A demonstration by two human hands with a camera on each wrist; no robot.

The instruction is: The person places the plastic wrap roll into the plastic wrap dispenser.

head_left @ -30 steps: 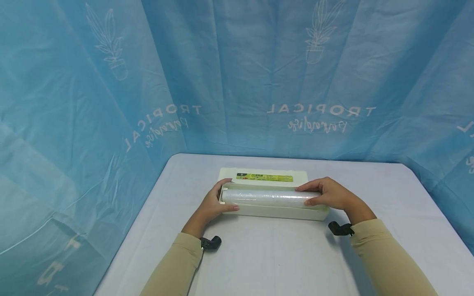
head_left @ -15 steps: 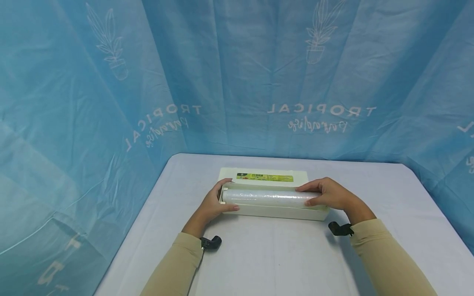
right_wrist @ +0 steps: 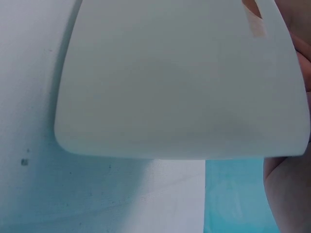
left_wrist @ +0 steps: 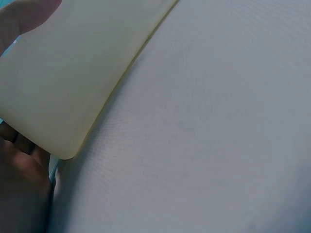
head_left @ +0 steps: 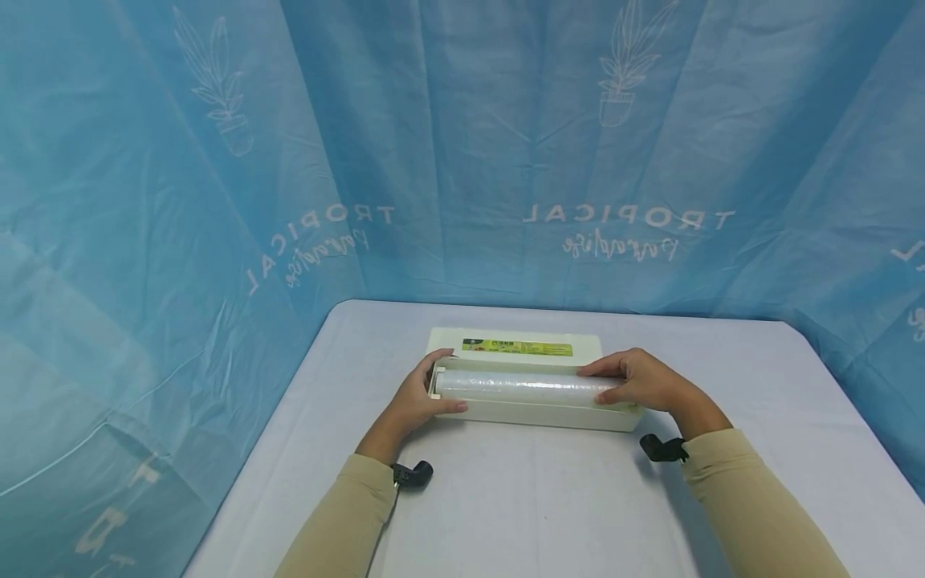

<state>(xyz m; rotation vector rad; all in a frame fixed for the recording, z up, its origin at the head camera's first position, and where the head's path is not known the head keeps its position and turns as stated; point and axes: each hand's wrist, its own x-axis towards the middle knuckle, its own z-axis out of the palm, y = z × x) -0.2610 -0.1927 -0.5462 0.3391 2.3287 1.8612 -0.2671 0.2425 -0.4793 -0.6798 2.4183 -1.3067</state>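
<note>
Head: the film roll (head_left: 520,385) lies lengthwise in the white box (head_left: 535,414), mid-table (head_left: 535,498). Clock centred on box, 12 = away from the person. Lid (head_left: 587,345) at 12, tipped back, label (head_left: 516,347) face up; can't tell if hinged. Left hand (head_left: 410,405) at 9: wide span over the box end, thumb along the front wall, fingers at the back. Right hand (head_left: 646,380) at 3: narrower, thumb and fingers pinching the roll near its end. Blue curtain (head_left: 462,160) behind at 12.

Left wrist: box wall from 9 to 12, thumb near 10, other fingers around 8 below the corner. Consistent with an end grip. Roll not visible.

Right wrist: box end panel fills most of the frame, small slot around 1. Part of the hand at 3 and 4, mostly behind the panel; fingertip contact hidden here, so the pinch is read off head only.

Handling, my judgement: roll firm, light to moderate weight, film surface slick and easily dented by nails. Best hold is both ends, near the core, not mid-span. Box looks thin, stiff plastic, light enough to skid on cloth; brace by the end walls.
</note>
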